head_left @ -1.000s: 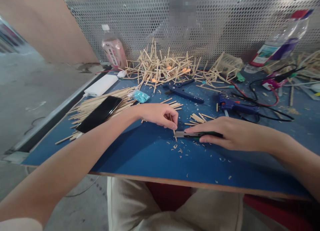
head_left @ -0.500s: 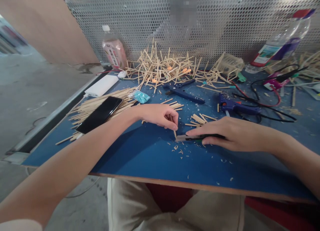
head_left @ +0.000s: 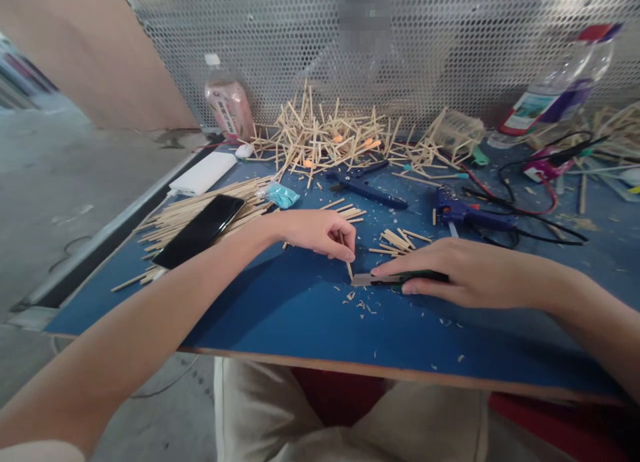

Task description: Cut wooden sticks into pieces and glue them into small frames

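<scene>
Pinched in my left hand (head_left: 327, 234) is a thin wooden stick (head_left: 349, 270), its lower end pointing down at the blue tabletop (head_left: 280, 309). My right hand (head_left: 465, 272) grips a utility knife (head_left: 395, 277) held nearly level, blade to the left. The blade tip meets or nearly meets the stick's lower end. Pale curled shavings (head_left: 361, 307) lie just below the blade. Short cut sticks (head_left: 397, 241) rest in a small pile behind the knife, and another bundle of sticks (head_left: 350, 213) lies behind my left hand.
A black phone (head_left: 200, 232) lies on long sticks at left, near a white power bank (head_left: 204, 172) and a blue packet (head_left: 283, 195). Blue pliers (head_left: 367, 187), a glue gun (head_left: 465, 212) with cables, and a tangled stick heap (head_left: 330, 132) sit farther back. Bottles (head_left: 530, 109) stand behind.
The knife blade has dropped very slightly beside the stick's end, and the right hand with it. The left hand holds almost still. Shavings below have shifted a little.
</scene>
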Motion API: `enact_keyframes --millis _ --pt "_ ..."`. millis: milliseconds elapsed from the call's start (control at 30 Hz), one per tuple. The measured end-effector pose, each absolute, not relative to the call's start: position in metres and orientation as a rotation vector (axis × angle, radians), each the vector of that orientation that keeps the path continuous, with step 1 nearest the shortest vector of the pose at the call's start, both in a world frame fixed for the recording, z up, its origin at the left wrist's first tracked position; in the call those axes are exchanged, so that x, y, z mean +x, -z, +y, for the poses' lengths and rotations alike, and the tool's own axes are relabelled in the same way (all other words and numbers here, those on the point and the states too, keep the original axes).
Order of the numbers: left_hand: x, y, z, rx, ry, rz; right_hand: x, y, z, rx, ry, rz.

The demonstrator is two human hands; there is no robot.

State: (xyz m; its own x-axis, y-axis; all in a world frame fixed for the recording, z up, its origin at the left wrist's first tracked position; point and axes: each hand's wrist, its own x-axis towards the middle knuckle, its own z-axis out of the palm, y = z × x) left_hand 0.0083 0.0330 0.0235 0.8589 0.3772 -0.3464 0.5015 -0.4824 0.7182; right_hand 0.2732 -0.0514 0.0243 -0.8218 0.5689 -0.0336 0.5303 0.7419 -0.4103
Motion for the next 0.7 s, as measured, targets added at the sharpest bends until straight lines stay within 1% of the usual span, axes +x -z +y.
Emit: enact_keyframes --millis 100,300,533,700 --pt "0.008 -0.021 0.035 2.129 0.165 0.633 0.275 -0.022 -0.048 -0.879 -0.676 -2.876" --pt "0.008 -0.017 0.038 2.121 0.159 0.622 0.275 -0.012 -0.045 -0.89 -0.49 -2.777" --pt "0.009 -0.02 0.035 2.128 0.167 0.629 0.269 -0.022 -0.055 -0.921 -0.586 -2.877" --pt "0.009 -0.019 0.036 2.132 0.161 0.627 0.273 -0.023 -0.055 -0.89 -0.476 -2.912"
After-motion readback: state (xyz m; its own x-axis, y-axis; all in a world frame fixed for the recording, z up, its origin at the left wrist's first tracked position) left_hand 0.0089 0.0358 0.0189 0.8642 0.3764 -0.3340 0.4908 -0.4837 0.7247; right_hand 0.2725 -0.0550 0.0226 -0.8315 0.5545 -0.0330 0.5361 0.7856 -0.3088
